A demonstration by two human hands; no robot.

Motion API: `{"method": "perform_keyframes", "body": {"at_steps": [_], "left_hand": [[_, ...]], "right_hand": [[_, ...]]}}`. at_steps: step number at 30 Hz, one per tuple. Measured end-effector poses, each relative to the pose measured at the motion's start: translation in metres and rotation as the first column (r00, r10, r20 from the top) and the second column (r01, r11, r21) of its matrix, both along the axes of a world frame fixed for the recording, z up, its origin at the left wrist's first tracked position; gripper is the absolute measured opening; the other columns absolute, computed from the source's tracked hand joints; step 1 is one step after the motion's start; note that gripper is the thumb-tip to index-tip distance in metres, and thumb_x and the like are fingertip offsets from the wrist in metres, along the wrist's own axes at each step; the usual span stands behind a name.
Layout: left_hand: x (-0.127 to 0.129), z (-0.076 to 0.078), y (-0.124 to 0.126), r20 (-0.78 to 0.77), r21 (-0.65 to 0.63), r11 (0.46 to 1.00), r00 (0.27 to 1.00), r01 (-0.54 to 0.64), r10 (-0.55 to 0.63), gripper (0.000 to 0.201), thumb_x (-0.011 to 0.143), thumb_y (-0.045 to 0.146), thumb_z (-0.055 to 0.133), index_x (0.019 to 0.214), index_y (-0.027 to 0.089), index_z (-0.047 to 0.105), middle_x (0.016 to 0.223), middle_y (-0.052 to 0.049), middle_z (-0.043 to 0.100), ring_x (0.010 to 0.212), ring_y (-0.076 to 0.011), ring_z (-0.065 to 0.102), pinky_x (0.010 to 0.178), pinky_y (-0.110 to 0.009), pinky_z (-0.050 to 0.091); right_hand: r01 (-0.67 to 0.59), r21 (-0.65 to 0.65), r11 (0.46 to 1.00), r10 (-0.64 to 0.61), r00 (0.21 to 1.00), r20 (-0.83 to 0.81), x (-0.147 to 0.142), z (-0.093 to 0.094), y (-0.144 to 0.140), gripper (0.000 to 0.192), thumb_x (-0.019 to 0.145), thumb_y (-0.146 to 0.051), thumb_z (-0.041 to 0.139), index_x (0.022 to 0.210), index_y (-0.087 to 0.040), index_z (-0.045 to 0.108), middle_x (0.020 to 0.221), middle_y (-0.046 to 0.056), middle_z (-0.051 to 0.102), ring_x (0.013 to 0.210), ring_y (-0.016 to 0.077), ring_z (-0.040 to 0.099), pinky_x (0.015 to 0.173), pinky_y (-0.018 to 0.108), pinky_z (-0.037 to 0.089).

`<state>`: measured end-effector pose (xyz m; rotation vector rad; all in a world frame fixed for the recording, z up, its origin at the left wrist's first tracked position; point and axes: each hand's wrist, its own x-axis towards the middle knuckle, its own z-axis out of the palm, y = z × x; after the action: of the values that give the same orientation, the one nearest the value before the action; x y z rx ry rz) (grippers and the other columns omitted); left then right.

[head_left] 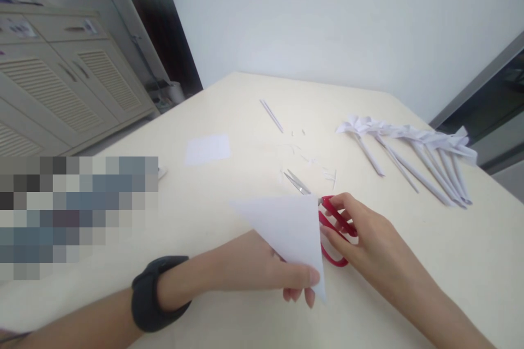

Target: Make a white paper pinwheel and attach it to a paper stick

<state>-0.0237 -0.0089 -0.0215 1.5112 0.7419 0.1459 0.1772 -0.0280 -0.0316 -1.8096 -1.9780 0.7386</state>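
Observation:
My left hand (286, 275) pinches a white triangular piece of paper (286, 223) near its lower corner, thumb on top and fingers beneath. Just to the right, my right hand (364, 229) has its fingers on the red handles of a pair of scissors (338, 215). The scissor blades point up and to the left, slightly apart, and the paper's top edge covers part of them. Small white paper scraps (313, 161) lie on the table beyond the blade tips.
Several rolled paper sticks with folded, leaf-like tops (409, 136) lie at the right of the table (245, 109). A flat paper sheet (208, 149) lies left of centre, and a thin paper strip (271, 115) farther back. A cabinet (73, 76) stands at the left.

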Motion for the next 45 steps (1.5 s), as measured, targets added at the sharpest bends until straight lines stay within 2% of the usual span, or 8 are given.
{"method": "perform_keyframes", "body": {"at_steps": [5,10,15,19,24,28,33,45], "left_hand": [[0.0,0.004,-0.003,-0.009,-0.018,0.997,0.997,0.074,-0.074,0.026,0.082,0.028,0.053,0.062,0.015,0.063,0.066,0.0,0.061,0.062,-0.0084,0.055,0.061,-0.015,0.045],[-0.002,0.003,-0.005,-0.009,-0.009,0.995,0.995,0.096,-0.096,0.023,0.081,0.029,0.053,0.066,0.016,0.065,0.065,0.0,0.061,0.061,-0.0101,0.056,0.058,-0.016,0.045],[-0.004,-0.004,-0.006,-0.047,-0.017,0.996,0.995,0.089,-0.09,0.016,0.077,0.025,0.053,0.065,0.017,0.061,0.06,0.001,0.059,0.055,-0.0099,0.054,0.054,-0.017,0.045],[-0.006,-0.007,-0.006,-0.091,-0.021,0.992,0.988,0.122,-0.124,0.013,0.073,0.02,0.052,0.063,0.016,0.058,0.056,0.001,0.057,0.052,-0.0099,0.052,0.052,-0.018,0.044],[-0.004,-0.007,-0.004,-0.032,-0.053,0.978,0.979,0.202,-0.203,0.019,0.077,0.025,0.053,0.063,0.015,0.062,0.058,-0.001,0.059,0.05,-0.0093,0.051,0.051,-0.018,0.044],[0.003,-0.008,0.002,0.15,-0.099,0.994,0.988,0.054,-0.039,0.023,0.084,0.032,0.052,0.086,0.014,0.067,0.075,-0.005,0.068,0.06,-0.0127,0.061,0.062,-0.024,0.051],[0.004,-0.002,0.009,0.204,-0.1,0.965,0.944,-0.244,0.26,0.02,0.084,0.031,0.057,0.079,0.013,0.065,0.072,-0.004,0.07,0.068,-0.0149,0.066,0.069,-0.026,0.051],[-0.002,0.003,0.011,0.085,0.126,0.906,0.914,-0.405,0.396,0.024,0.078,0.037,0.063,0.067,0.015,0.061,0.049,0.003,0.057,0.045,-0.0083,0.05,0.047,-0.019,0.04]], "right_hand": [[0.009,0.012,1.0,-0.009,0.999,0.036,0.0,-0.003,0.001,0.018,0.083,-0.029,0.049,0.1,-0.028,0.053,0.09,0.001,0.064,0.073,0.0178,0.058,0.058,0.029,0.041],[0.037,-0.029,0.999,-0.042,0.981,-0.192,0.004,0.003,0.004,0.016,0.083,-0.031,0.052,0.098,-0.025,0.052,0.088,0.003,0.063,0.075,0.018,0.058,0.064,0.031,0.043],[-0.098,-0.219,0.971,-0.065,0.77,-0.635,0.008,0.016,0.007,0.021,0.079,-0.036,0.062,0.092,-0.022,0.052,0.088,0.001,0.06,0.075,0.0141,0.055,0.066,0.028,0.045],[-0.227,-0.22,0.949,-0.05,0.578,-0.815,0.003,0.019,0.002,0.03,0.072,-0.032,0.072,0.093,-0.021,0.052,0.086,-0.001,0.057,0.075,0.0116,0.053,0.067,0.024,0.044],[-0.143,-0.228,0.963,-0.091,0.623,-0.777,-0.006,0.017,-0.005,0.022,0.076,-0.026,0.068,0.081,-0.021,0.048,0.075,-0.004,0.054,0.065,0.0092,0.05,0.056,0.021,0.039],[-0.117,-0.206,0.971,-0.094,0.609,-0.788,-0.01,0.016,-0.009,0.02,0.08,-0.023,0.063,0.082,-0.022,0.043,0.074,-0.004,0.054,0.064,0.0096,0.052,0.058,0.023,0.041],[-0.089,-0.21,0.974,-0.116,0.597,-0.793,-0.014,0.016,-0.012,0.024,0.076,-0.019,0.066,0.082,-0.023,0.044,0.075,-0.004,0.052,0.068,0.0103,0.054,0.062,0.023,0.043],[-0.078,-0.223,0.972,-0.143,0.559,-0.816,-0.008,0.021,-0.011,0.017,0.076,-0.019,0.064,0.079,-0.022,0.048,0.075,-0.004,0.056,0.061,0.0078,0.05,0.054,0.02,0.039]]}}
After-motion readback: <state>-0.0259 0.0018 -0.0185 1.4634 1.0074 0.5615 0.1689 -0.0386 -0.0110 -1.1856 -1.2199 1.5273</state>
